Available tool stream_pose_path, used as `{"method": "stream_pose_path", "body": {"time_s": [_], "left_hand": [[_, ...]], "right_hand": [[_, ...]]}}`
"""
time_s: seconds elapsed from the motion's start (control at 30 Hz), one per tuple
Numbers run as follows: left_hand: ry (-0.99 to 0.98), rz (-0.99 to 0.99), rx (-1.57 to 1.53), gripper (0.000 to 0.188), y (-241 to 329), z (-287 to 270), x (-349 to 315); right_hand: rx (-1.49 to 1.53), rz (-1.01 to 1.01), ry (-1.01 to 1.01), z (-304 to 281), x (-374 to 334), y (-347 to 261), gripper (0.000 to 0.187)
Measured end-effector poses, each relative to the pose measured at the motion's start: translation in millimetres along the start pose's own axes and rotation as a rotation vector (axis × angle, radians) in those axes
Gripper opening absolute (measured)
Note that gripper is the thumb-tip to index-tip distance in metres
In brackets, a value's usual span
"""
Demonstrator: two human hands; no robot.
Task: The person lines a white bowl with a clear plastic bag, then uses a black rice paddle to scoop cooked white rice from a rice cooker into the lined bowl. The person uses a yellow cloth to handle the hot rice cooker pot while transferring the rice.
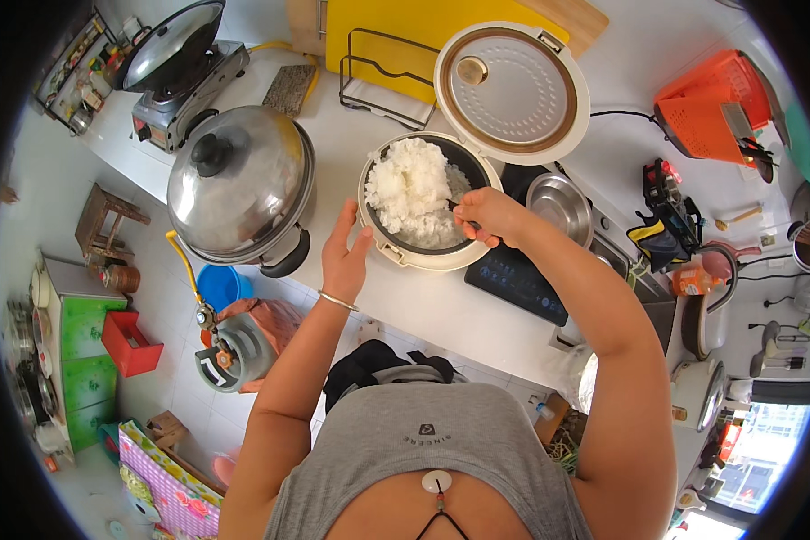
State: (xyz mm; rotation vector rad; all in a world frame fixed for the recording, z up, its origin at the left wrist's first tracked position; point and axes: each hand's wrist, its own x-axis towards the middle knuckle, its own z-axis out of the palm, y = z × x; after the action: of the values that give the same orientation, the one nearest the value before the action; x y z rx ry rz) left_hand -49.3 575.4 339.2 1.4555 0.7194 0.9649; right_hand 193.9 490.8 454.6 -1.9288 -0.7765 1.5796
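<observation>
While the right hand (488, 216) grips what seems a spoon in the rice (414, 189), the open left hand (344, 256) steadies the cooker (396, 256); near the counter's near edge, it could slide

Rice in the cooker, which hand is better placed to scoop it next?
Probably the right hand: it is over the rice, gripping a utensil. The left hand only steadies the cooker.
</observation>
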Motion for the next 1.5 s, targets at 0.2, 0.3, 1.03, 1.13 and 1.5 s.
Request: {"method": "stream_pose_path", "body": {"time_s": [0.2, 0.3, 1.03, 1.13, 1.5], "left_hand": [[0.006, 0.034, 0.085, 0.055, 16, -4, 11], [0.022, 0.029, 0.154, 0.053, 25, -5, 18], [-0.084, -0.151, 0.081, 0.029, -10, 12, 132], [-0.271, 0.026, 0.428, 0.033, 0, 6, 143], [-0.545, 0.358, 0.977, 0.025, 41, -1, 168]], "right_hand": [[0.045, -0.032, 0.068, -4, -23, 12, 0.02], [0.03, -0.02, 0.125, -4, -34, 12, 0.02], [0.06, -0.018, 0.188, -11, -66, 19, 0.019], [0.049, -0.029, 0.175, -10, -66, 21, 0.019], [0.041, -0.027, 0.172, -7, -66, 23, 0.02]]}}
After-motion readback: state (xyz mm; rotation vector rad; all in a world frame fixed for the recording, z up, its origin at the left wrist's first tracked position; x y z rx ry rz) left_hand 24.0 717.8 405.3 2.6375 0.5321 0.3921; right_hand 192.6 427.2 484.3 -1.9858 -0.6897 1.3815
